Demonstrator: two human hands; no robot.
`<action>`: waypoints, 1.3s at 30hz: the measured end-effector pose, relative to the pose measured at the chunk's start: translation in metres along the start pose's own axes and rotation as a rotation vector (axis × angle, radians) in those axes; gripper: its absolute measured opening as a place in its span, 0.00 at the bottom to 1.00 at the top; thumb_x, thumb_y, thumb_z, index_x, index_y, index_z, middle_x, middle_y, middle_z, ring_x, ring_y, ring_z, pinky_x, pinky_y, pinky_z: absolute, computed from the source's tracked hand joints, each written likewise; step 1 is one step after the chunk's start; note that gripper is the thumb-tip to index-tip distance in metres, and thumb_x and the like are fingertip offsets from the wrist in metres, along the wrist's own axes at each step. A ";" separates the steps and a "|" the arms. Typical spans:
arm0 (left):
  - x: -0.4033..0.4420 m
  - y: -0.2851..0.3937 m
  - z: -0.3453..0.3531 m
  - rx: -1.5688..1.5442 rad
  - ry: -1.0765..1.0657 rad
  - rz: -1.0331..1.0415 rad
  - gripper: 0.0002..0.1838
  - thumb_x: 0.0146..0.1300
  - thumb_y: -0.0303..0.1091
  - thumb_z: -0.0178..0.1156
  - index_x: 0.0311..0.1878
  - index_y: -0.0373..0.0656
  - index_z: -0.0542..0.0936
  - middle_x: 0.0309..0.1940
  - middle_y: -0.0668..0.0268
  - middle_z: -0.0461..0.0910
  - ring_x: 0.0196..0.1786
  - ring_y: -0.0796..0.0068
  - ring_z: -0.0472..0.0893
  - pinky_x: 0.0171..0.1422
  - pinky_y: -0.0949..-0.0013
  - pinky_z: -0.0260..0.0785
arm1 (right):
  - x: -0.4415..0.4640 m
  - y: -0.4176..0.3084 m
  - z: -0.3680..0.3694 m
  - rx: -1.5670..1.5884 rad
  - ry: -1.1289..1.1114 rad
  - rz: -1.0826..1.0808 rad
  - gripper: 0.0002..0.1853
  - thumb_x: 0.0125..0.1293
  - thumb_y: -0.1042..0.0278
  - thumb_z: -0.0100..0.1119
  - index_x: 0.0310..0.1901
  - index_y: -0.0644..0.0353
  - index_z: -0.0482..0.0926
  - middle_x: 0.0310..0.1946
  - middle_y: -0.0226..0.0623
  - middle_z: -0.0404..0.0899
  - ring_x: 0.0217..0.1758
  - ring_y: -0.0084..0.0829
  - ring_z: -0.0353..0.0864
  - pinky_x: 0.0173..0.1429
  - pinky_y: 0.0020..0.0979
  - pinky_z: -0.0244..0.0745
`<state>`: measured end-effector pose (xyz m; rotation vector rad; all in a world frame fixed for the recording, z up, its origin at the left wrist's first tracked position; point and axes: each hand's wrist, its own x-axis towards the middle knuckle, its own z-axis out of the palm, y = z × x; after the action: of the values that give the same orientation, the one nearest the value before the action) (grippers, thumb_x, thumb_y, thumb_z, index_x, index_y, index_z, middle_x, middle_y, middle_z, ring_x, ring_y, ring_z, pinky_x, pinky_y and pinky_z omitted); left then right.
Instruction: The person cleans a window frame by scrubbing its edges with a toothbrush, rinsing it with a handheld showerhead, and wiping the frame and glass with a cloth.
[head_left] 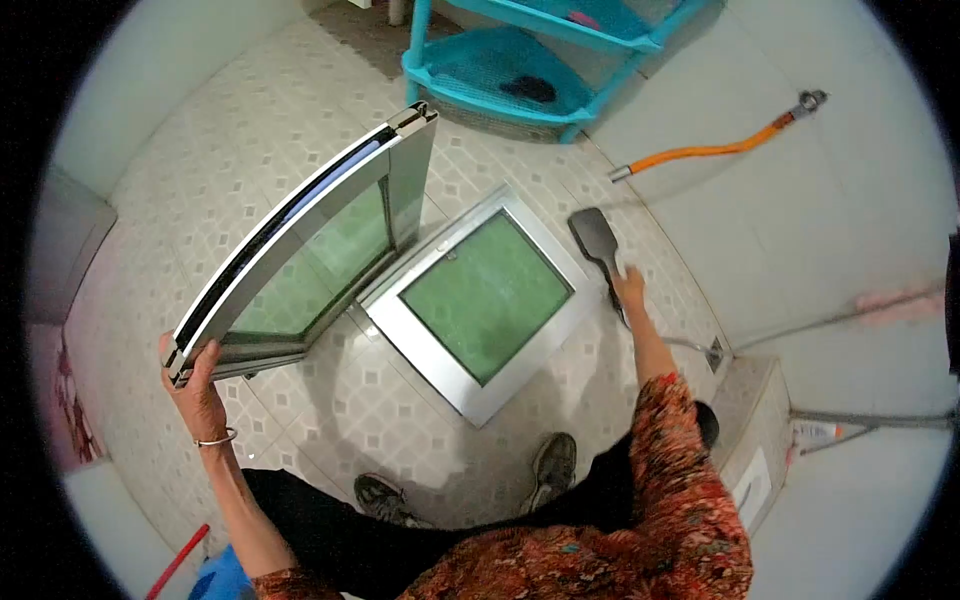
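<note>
Your patterned shirt (pixel 570 550) lies nearest the camera, with your dark trousers (pixel 350 530) and a pair of shoes (pixel 555 465) past it on the tiled floor (pixel 335 415). Off to your left, the upright window panel (pixel 320 262) stands on edge, its long axis running from your left hand (pixel 195 375) away from you and to the right. That hand pinches the panel's near end corner, thumb on one side and fingers on the other, so the far end rises well beyond your grip. Between your hands lies the flat window panel (pixel 487 297), glass facing up, its longer side slanting much the same way; whether the two frames touch is hard to tell. Just off its right corner is the black brush (pixel 594 235) — or some similar flat-headed tool — its broad head pointing away from you and a little left. Your right hand (pixel 630 287) is the nearer one to it, fingers meeting the handle below the head, though you cannot tell from here whether they are wrapped around it or only resting on it. Your left hand is well apart from the tool — the flat panel fills the gap.
</note>
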<state>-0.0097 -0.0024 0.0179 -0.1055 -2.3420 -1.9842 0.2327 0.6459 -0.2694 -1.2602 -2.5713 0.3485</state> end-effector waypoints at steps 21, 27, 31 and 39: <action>-0.001 -0.008 -0.002 -0.120 0.058 0.021 0.16 0.47 0.27 0.70 0.37 0.46 0.74 0.28 0.76 0.77 0.32 0.86 0.75 0.40 0.79 0.67 | 0.010 -0.122 -0.098 0.559 -0.295 -0.230 0.12 0.47 0.70 0.60 0.32 0.64 0.70 0.22 0.33 0.70 0.25 0.25 0.69 0.31 0.28 0.68; 0.002 -0.017 -0.008 -0.104 0.010 0.026 0.13 0.47 0.27 0.70 0.34 0.46 0.75 0.26 0.77 0.76 0.30 0.89 0.74 0.35 0.81 0.67 | -0.027 -0.296 -0.211 0.856 -0.398 -0.332 0.13 0.51 0.70 0.64 0.38 0.63 0.74 0.22 0.26 0.72 0.22 0.17 0.69 0.27 0.21 0.66; 0.007 -0.027 -0.013 -0.106 -0.007 0.037 0.13 0.47 0.29 0.71 0.33 0.47 0.75 0.25 0.79 0.75 0.29 0.90 0.72 0.33 0.82 0.65 | -0.045 -0.358 -0.234 0.881 -0.432 -0.473 0.15 0.52 0.70 0.65 0.41 0.62 0.75 0.23 0.26 0.74 0.22 0.16 0.70 0.26 0.21 0.67; 0.008 -0.022 -0.014 -0.079 -0.048 0.078 0.14 0.47 0.30 0.72 0.33 0.48 0.75 0.24 0.80 0.75 0.27 0.91 0.72 0.32 0.83 0.65 | -0.084 -0.413 -0.227 0.870 -0.549 -0.557 0.16 0.51 0.72 0.67 0.41 0.63 0.75 0.25 0.25 0.74 0.23 0.15 0.70 0.26 0.19 0.66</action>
<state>-0.0194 -0.0200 -0.0010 -0.2480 -2.2502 -2.0594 0.0538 0.3559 0.0661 -0.1340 -2.4868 1.6130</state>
